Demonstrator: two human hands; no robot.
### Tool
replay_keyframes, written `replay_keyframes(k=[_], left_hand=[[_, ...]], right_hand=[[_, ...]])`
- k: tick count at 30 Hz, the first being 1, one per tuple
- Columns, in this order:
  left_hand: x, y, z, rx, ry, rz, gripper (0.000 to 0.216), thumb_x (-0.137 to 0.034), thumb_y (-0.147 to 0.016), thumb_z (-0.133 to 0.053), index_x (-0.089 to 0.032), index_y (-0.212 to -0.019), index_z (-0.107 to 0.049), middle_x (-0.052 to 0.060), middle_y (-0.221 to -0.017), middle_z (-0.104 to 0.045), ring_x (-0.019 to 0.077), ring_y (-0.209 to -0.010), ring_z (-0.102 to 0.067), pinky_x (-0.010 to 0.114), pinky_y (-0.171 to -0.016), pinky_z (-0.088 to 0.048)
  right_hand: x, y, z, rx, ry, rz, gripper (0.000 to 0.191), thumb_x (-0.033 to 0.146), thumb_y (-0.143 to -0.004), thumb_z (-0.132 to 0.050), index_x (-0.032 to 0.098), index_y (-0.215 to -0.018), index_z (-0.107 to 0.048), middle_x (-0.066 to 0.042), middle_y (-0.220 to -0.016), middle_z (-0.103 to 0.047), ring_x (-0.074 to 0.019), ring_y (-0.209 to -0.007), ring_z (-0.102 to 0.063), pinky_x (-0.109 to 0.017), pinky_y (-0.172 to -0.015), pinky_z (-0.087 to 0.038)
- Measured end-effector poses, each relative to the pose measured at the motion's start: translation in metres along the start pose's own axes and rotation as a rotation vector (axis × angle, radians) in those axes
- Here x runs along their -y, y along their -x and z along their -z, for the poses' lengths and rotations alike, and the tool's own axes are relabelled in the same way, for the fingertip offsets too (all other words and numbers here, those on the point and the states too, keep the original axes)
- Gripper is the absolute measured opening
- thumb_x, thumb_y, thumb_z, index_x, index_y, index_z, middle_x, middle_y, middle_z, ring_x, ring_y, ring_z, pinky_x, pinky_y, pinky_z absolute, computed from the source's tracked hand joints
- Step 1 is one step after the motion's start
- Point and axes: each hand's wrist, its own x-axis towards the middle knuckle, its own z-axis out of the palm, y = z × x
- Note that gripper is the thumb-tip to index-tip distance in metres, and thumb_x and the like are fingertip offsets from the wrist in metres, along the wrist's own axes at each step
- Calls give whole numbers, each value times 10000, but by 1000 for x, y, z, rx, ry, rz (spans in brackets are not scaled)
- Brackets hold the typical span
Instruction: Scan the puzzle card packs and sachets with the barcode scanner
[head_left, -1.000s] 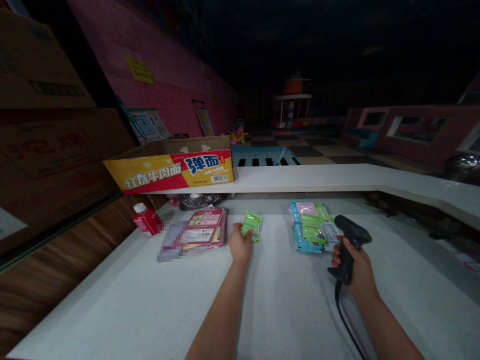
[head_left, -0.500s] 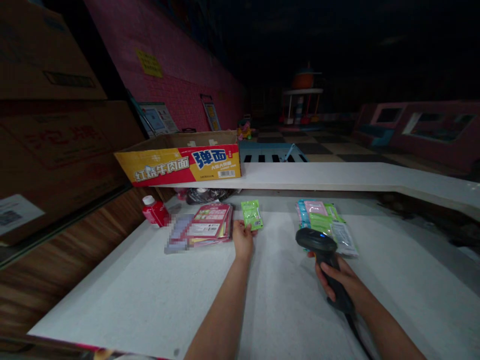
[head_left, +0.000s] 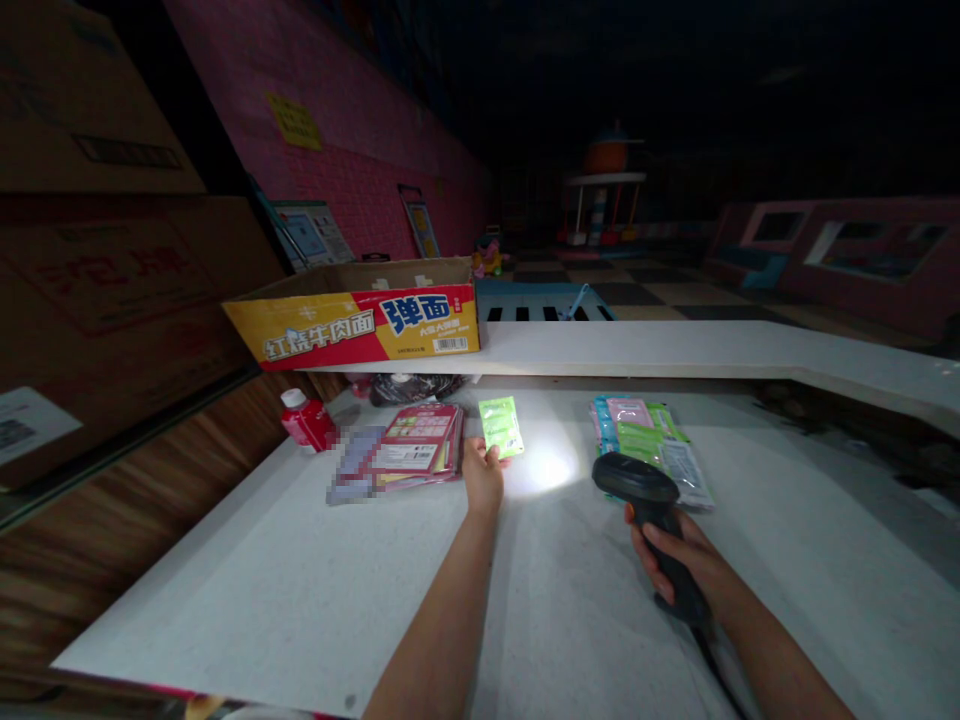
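My left hand [head_left: 482, 473] pinches the bottom edge of a small green packet [head_left: 501, 425] that lies on the white counter [head_left: 585, 600]. My right hand [head_left: 679, 560] is wrapped round the grip of a black barcode scanner [head_left: 637, 485], whose head points toward the green packet. A bright patch of scanner light falls on the counter just right of the packet. Behind the scanner lies a pile of several blue, pink and green packets [head_left: 645, 435].
Left of my left hand lies a stack of red and pink packets [head_left: 420, 445]. A red bottle with a white cap [head_left: 306, 418] stands near the wooden wall. A yellow and red cardboard box [head_left: 360, 315] sits on the raised white ledge [head_left: 675, 350].
The scanner swung from beside the packet pile to aim left at the green packet. Its light now shines on the counter. My left hand stayed on the green packet.
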Motion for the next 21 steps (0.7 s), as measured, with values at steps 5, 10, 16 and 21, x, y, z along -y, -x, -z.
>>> replay_keyframes(k=[5, 10, 16, 21], left_hand=[[6, -2, 1, 42, -8, -32, 235, -324, -815, -605, -209, -907, -422, -22, -670, -626, 169, -523, -666, 248, -479, -514], [8, -3, 2, 62, 37, -32, 302, -402, -799, -628, -214, -895, -411, -23, -683, -631, 169, -533, -674, 243, -475, -510], [5, -3, 1, 55, 64, -40, 415, -523, -762, -663, -216, -874, -406, -23, -687, -625, 165, -527, -665, 250, -477, -521], [0, -6, 2, 52, 68, -52, 480, -584, -709, -688, -216, -856, -416, -35, -688, -589, 160, -516, -651, 266, -470, -530]], right_hand=[[-3, 0, 2, 4, -1, -3, 352, 450, -802, -700, 198, -1010, -569, 48, -568, -545, -75, -290, -421, -190, -292, -315], [-1, -1, 0, 0, 6, 13, 340, 438, -810, -698, 191, -1013, -582, 46, -561, -552, -77, -288, -424, -189, -288, -326], [13, -9, 5, -160, -83, 95, 373, 441, -764, -756, 188, -1002, -619, 41, -565, -571, -77, -318, -448, -184, -304, -348], [24, -18, 21, -392, -274, 244, 398, 455, -674, -816, 196, -916, -636, 50, -546, -563, -83, -367, -465, -188, -333, -374]])
